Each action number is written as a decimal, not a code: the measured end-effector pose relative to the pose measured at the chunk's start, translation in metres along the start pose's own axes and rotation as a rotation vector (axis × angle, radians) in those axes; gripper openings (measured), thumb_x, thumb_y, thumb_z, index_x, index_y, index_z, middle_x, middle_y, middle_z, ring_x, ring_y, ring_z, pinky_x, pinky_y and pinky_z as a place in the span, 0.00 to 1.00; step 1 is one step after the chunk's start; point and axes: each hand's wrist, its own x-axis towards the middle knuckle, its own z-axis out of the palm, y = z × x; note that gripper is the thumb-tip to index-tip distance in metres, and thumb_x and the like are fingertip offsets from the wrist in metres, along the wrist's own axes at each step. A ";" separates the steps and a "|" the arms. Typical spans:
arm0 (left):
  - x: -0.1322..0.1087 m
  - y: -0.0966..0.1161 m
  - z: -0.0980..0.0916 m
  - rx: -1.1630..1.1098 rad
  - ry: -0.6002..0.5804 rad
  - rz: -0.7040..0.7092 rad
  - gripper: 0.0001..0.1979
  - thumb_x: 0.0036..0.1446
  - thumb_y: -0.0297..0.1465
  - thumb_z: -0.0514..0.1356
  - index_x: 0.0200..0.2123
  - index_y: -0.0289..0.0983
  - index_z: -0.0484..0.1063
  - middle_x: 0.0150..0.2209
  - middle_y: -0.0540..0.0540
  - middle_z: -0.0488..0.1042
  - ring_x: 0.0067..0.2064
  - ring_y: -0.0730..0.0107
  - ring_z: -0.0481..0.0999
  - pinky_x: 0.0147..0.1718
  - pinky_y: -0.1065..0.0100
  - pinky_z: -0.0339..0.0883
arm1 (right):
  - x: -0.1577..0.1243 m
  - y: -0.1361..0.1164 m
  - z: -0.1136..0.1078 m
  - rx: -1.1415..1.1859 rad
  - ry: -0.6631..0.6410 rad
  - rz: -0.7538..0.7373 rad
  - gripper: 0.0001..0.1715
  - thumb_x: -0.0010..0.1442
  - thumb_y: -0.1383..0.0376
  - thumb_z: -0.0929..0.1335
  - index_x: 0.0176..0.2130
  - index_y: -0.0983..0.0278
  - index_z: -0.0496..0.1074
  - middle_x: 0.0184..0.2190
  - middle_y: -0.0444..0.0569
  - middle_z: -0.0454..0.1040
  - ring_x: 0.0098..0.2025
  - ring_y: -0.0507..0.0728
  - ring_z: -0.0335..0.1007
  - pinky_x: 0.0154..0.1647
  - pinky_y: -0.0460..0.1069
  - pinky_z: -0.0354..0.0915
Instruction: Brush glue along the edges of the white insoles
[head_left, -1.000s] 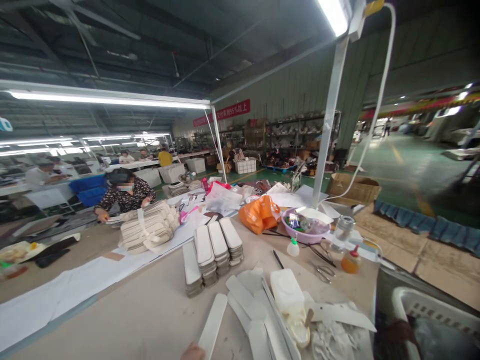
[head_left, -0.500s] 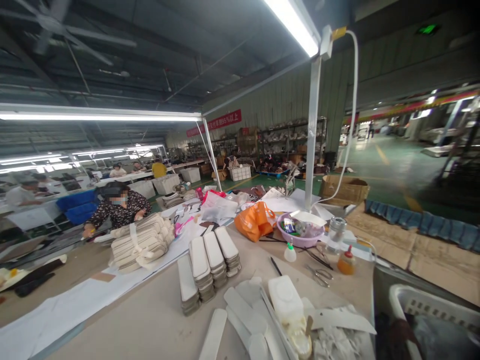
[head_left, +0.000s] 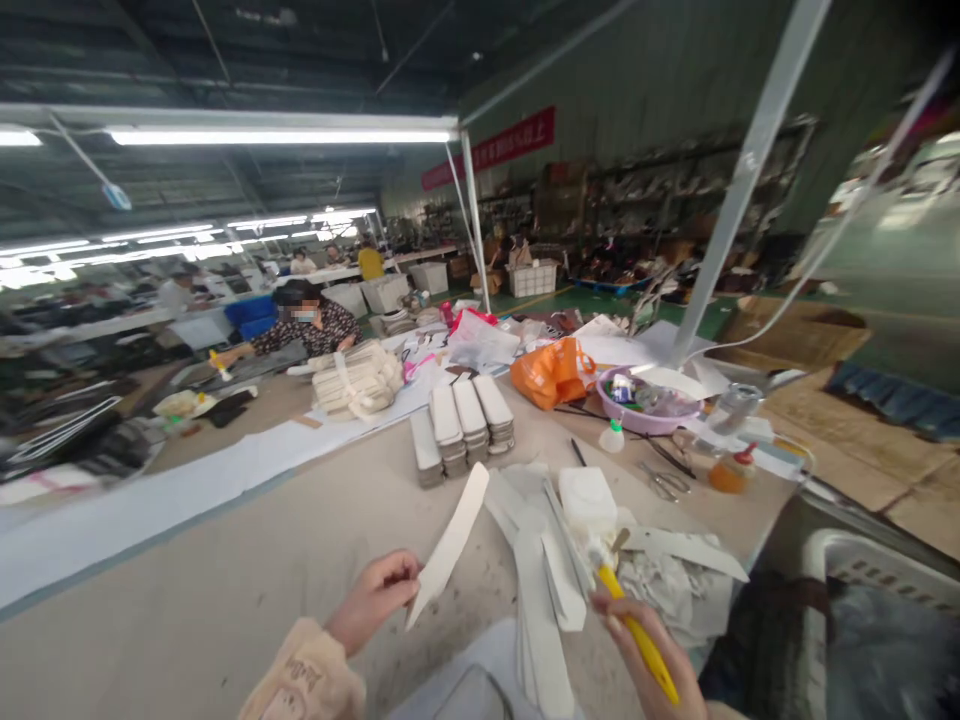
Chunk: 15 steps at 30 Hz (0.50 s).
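My left hand [head_left: 375, 597] pinches the lower end of a long white insole-shaped strip [head_left: 450, 544], lifted off the table and tilted up to the right. My right hand [head_left: 651, 662] grips a yellow-handled brush [head_left: 634, 627] whose tip points into a white plastic glue container [head_left: 589, 503]. More white strips [head_left: 538, 590] lie fanned out on the table between my hands. Behind them stand stacks of grey-white insole pieces [head_left: 465, 427].
A pink basin [head_left: 649, 400], an orange bag [head_left: 551, 372], scissors [head_left: 663, 481], a small white bottle [head_left: 613, 436] and an orange bottle [head_left: 729, 470] sit at the back right. A white basket [head_left: 870, 590] stands at the right edge. A person [head_left: 307, 322] works across the table beside bundled strips [head_left: 357, 378].
The view has tipped down and turned. Both my hands have come into view: the left has lifted a white strip off the table, the right holds the yellow brush at the glue container.
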 end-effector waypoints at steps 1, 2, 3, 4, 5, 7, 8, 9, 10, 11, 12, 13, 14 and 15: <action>-0.021 0.009 0.000 -0.082 -0.034 -0.027 0.09 0.46 0.37 0.59 0.24 0.38 0.64 0.21 0.55 0.62 0.26 0.74 0.61 0.28 0.71 0.54 | 0.004 0.000 0.003 0.050 -0.045 -0.036 0.11 0.57 0.55 0.70 0.36 0.58 0.70 0.44 0.51 0.77 0.51 0.65 0.71 0.53 0.57 0.68; -0.041 0.015 0.002 -0.162 -0.055 -0.068 0.09 0.44 0.35 0.60 0.24 0.37 0.65 0.21 0.56 0.62 0.26 0.75 0.60 0.27 0.71 0.52 | 0.008 -0.002 0.008 0.113 -0.080 -0.056 0.09 0.58 0.57 0.69 0.37 0.59 0.68 0.47 0.52 0.76 0.54 0.65 0.69 0.55 0.58 0.67; -0.060 0.017 0.006 -0.239 -0.077 -0.104 0.08 0.43 0.34 0.62 0.24 0.37 0.66 0.21 0.55 0.63 0.25 0.76 0.59 0.27 0.72 0.51 | 0.012 -0.004 0.014 0.192 -0.138 -0.057 0.09 0.59 0.59 0.68 0.38 0.58 0.66 0.50 0.53 0.74 0.55 0.65 0.68 0.55 0.59 0.67; -0.077 0.017 0.012 -0.312 -0.093 -0.136 0.09 0.41 0.33 0.63 0.24 0.36 0.66 0.21 0.55 0.64 0.25 0.76 0.59 0.26 0.72 0.49 | 0.015 -0.008 0.020 0.272 -0.179 -0.049 0.09 0.61 0.59 0.68 0.39 0.58 0.64 0.53 0.54 0.71 0.56 0.65 0.68 0.54 0.60 0.67; -0.093 0.014 0.020 -0.384 -0.102 -0.161 0.09 0.39 0.32 0.63 0.23 0.36 0.65 0.21 0.55 0.64 0.25 0.77 0.58 0.26 0.72 0.48 | 0.017 -0.011 0.027 0.343 -0.223 -0.032 0.09 0.62 0.59 0.67 0.40 0.58 0.62 0.56 0.55 0.69 0.55 0.64 0.68 0.53 0.61 0.68; -0.119 0.003 0.037 -0.518 -0.100 -0.195 0.10 0.37 0.31 0.64 0.22 0.36 0.65 0.20 0.55 0.64 0.24 0.78 0.57 0.25 0.72 0.46 | 0.017 -0.017 0.040 0.436 -0.311 0.015 0.11 0.62 0.58 0.67 0.40 0.57 0.59 0.57 0.55 0.67 0.53 0.63 0.70 0.50 0.60 0.70; -0.131 -0.004 0.047 -0.574 -0.084 -0.214 0.10 0.35 0.31 0.64 0.22 0.36 0.65 0.19 0.55 0.63 0.23 0.79 0.56 0.25 0.72 0.45 | 0.016 -0.019 0.045 0.446 -0.361 0.050 0.12 0.61 0.58 0.67 0.39 0.57 0.58 0.56 0.55 0.69 0.52 0.63 0.71 0.48 0.59 0.72; -0.141 -0.011 0.057 -0.622 -0.063 -0.241 0.10 0.34 0.31 0.64 0.21 0.36 0.65 0.18 0.55 0.62 0.22 0.79 0.55 0.24 0.72 0.44 | 0.013 -0.020 0.050 0.438 -0.405 0.090 0.14 0.60 0.57 0.68 0.39 0.57 0.58 0.53 0.55 0.72 0.49 0.62 0.73 0.45 0.57 0.73; -0.150 -0.017 0.066 -0.661 -0.043 -0.272 0.10 0.34 0.30 0.63 0.21 0.36 0.64 0.17 0.56 0.61 0.21 0.80 0.54 0.23 0.72 0.42 | 0.009 -0.020 0.052 0.418 -0.436 0.130 0.15 0.58 0.58 0.69 0.37 0.57 0.57 0.48 0.54 0.74 0.45 0.61 0.75 0.41 0.55 0.75; -0.159 -0.024 0.075 -0.694 -0.019 -0.306 0.09 0.34 0.29 0.63 0.21 0.37 0.64 0.16 0.56 0.61 0.20 0.80 0.53 0.22 0.72 0.41 | 0.004 -0.020 0.054 0.395 -0.454 0.165 0.17 0.57 0.58 0.70 0.36 0.57 0.57 0.44 0.53 0.76 0.40 0.60 0.76 0.37 0.54 0.75; -0.168 -0.031 0.083 -0.721 0.003 -0.338 0.08 0.33 0.28 0.62 0.21 0.37 0.64 0.16 0.57 0.60 0.19 0.81 0.52 0.21 0.72 0.39 | -0.001 -0.019 0.054 0.375 -0.463 0.195 0.17 0.56 0.58 0.71 0.36 0.57 0.57 0.40 0.52 0.77 0.37 0.59 0.77 0.34 0.52 0.75; -0.176 -0.036 0.091 -0.744 0.021 -0.367 0.08 0.33 0.27 0.61 0.21 0.37 0.65 0.15 0.57 0.60 0.18 0.81 0.51 0.20 0.72 0.38 | -0.007 -0.017 0.053 0.363 -0.469 0.221 0.17 0.56 0.58 0.71 0.35 0.57 0.58 0.38 0.51 0.77 0.35 0.58 0.76 0.32 0.51 0.75; -0.184 -0.042 0.099 -0.771 0.034 -0.392 0.08 0.32 0.27 0.61 0.21 0.36 0.65 0.15 0.57 0.60 0.18 0.82 0.51 0.19 0.72 0.38 | -0.012 -0.016 0.052 0.360 -0.476 0.242 0.17 0.56 0.58 0.71 0.34 0.57 0.58 0.37 0.51 0.77 0.34 0.58 0.76 0.31 0.51 0.75; -0.192 -0.046 0.105 -0.806 0.049 -0.413 0.08 0.32 0.26 0.61 0.21 0.36 0.66 0.15 0.57 0.60 0.18 0.82 0.52 0.19 0.72 0.38 | -0.017 -0.015 0.050 0.363 -0.492 0.256 0.16 0.56 0.58 0.71 0.34 0.58 0.58 0.36 0.51 0.77 0.34 0.58 0.76 0.32 0.51 0.75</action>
